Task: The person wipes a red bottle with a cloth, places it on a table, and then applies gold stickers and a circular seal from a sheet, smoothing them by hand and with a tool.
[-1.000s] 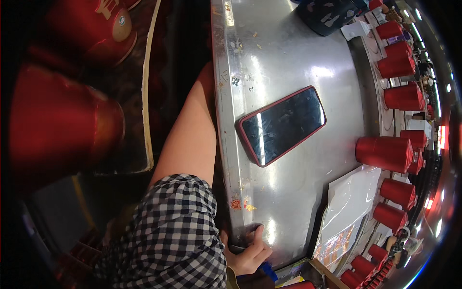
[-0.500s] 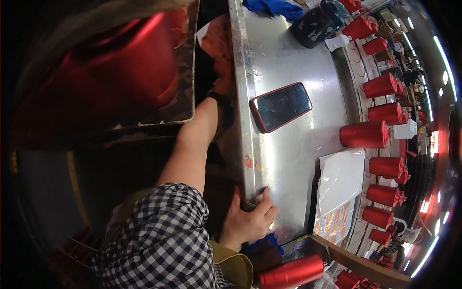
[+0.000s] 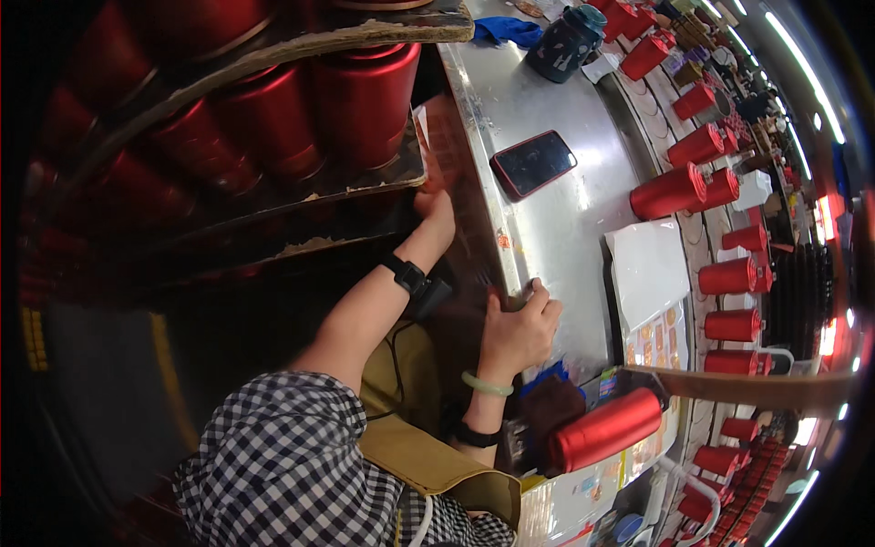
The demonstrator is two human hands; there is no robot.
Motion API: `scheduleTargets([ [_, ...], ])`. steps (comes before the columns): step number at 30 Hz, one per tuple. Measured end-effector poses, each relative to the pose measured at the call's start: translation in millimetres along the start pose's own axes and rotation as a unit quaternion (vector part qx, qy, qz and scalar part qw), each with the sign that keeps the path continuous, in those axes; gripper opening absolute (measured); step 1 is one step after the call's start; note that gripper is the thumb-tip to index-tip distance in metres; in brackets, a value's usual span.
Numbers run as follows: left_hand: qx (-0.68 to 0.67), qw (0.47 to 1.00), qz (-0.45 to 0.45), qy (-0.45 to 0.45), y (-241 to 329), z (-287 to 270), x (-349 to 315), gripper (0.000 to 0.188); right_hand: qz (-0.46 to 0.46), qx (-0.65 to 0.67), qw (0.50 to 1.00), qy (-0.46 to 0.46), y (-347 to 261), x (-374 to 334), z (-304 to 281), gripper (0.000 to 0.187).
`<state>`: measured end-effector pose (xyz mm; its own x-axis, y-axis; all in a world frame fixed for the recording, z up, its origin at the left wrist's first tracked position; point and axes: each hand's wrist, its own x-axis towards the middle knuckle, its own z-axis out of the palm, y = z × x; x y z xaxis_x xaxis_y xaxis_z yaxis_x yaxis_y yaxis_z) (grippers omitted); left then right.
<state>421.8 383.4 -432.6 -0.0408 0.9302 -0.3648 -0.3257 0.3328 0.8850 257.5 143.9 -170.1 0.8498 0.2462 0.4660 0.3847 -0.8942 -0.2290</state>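
My left hand (image 3: 436,202), with a black watch (image 3: 409,274) on the wrist, reaches into the narrow gap between a shelf of red metal bottles (image 3: 369,105) and a steel table (image 3: 583,228). Its fingers are blurred and partly hidden beside a pale, orange-tinted sheet (image 3: 440,137); whether they hold it does not show. My right hand (image 3: 519,333), wearing a pale green bangle (image 3: 487,384), grips the table's near edge, thumb at the side and fingers bent over the top. A phone (image 3: 534,164) in a red case lies on the table beyond it.
A dark jar (image 3: 564,44) and a blue cloth (image 3: 507,32) are at the table's far end. Red bottles (image 3: 668,190) line a conveyor on the right. One red bottle (image 3: 609,430) lies near my right forearm, by a wooden bar (image 3: 766,387). White sheets (image 3: 647,271) lie alongside.
The view has shifted, bringing more of the bottle shelf and my left wrist into sight. My left hand remains in the gap; my right hand stays on the table edge.
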Motion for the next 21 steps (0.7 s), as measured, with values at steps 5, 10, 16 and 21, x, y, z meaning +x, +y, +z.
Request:
scheduleTargets([
  [5,0.044,0.993,-0.069,-0.079,33,-60,-44,0.069,-0.008,0.009,1.0,-0.011,-3,-7,-8,0.063],
  [10,0.078,0.979,-0.116,-0.146,65,-87,-65,0.062,-0.018,0.007,1.0,0.008,-4,-10,-8,0.059],
  [16,0.131,0.966,-0.133,-0.18,85,-106,-82,0.055,-0.059,0.064,0.995,0.05,-1,-11,-6,0.045],
  [21,0.106,0.953,-0.18,-0.22,87,-127,-82,0.049,-0.067,0.283,0.955,0.059,9,-21,-25,0.019],
])
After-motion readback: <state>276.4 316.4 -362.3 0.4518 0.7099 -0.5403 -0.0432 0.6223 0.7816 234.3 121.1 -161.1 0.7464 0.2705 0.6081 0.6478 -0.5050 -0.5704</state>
